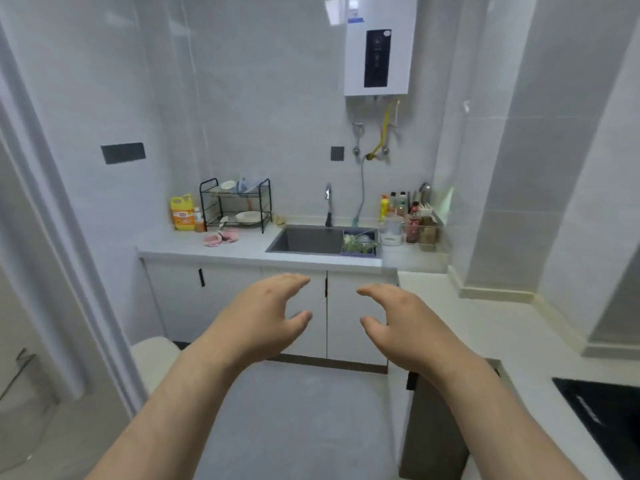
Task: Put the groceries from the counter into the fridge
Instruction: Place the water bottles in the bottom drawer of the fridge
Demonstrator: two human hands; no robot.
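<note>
Hovering: left hand (259, 318), right hand (403, 322), palms facing, fingers loosely curved, empty.

Walls (277, 98): pale grey glossy tiles, soft glare up top.
Floor (294, 427): plain grey.
Table (239, 245): white, L-shaped, along back and right.
Cabinets (356, 323): white doors, dark handles, under the table.
Sink (304, 240): dark, sunk into the table.
Heater (379, 46): white box, high on the back wall.
Frame (65, 237): pale, at the left edge, possibly a sliding door.

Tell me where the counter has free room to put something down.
Bare counter lies between the pink cloth and the sink. The side counter before the black cooktop is bare too. The dish rack and the bottles crowd the back wall.
</note>
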